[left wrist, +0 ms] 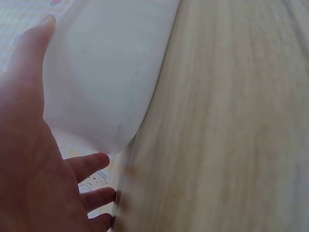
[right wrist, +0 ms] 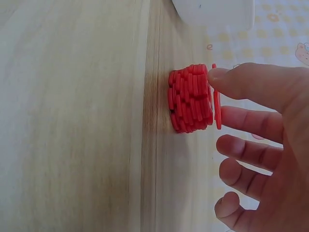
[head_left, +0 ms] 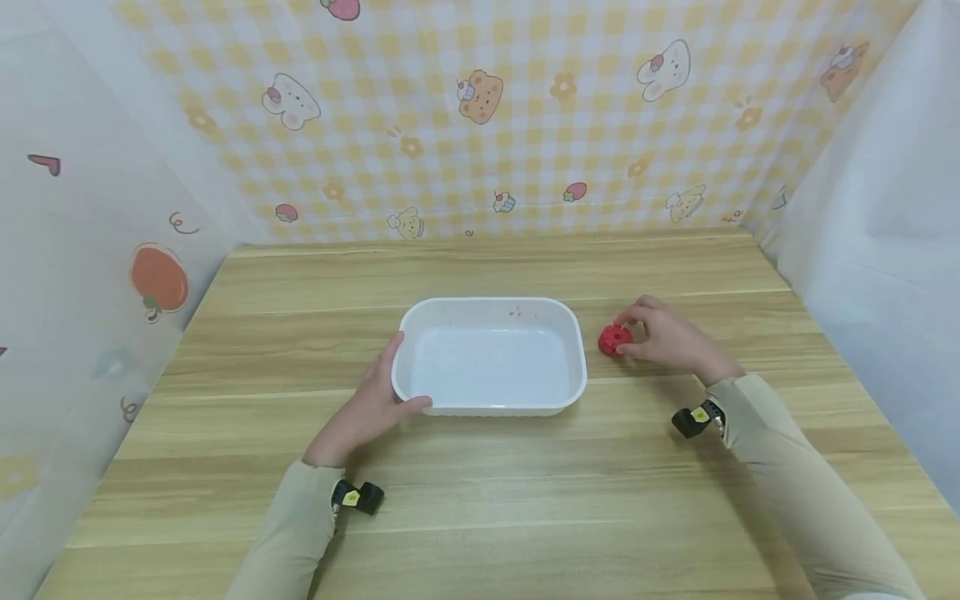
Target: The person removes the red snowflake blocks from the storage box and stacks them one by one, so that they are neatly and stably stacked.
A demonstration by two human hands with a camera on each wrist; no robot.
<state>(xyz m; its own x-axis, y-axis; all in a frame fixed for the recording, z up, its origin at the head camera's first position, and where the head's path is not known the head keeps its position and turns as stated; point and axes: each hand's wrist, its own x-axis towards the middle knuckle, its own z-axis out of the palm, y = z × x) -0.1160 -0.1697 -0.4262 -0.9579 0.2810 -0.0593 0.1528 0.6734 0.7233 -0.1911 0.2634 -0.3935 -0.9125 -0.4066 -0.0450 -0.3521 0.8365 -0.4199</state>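
Note:
A white rectangular basin (head_left: 489,367) rests on the wooden table, with my left hand (head_left: 369,408) against its left end. The thumb lies by the near rim and the fingers spread along the left side; in the left wrist view their tips look fairly straight. To the right of the basin, a round stack of thin red notched discs (right wrist: 190,99) stands on the table. Between thumb and index finger my right hand (head_left: 663,337) pinches one red notched disc (right wrist: 217,111), held just above the stack with a narrow gap. Its other fingers are loosely bent.
The wood-grain table (head_left: 480,508) extends around the basin on all sides. Behind it rises a yellow checked backdrop (head_left: 420,125) with cartoon prints, and pale sheets hang at left and right. Each wrist carries a small black camera.

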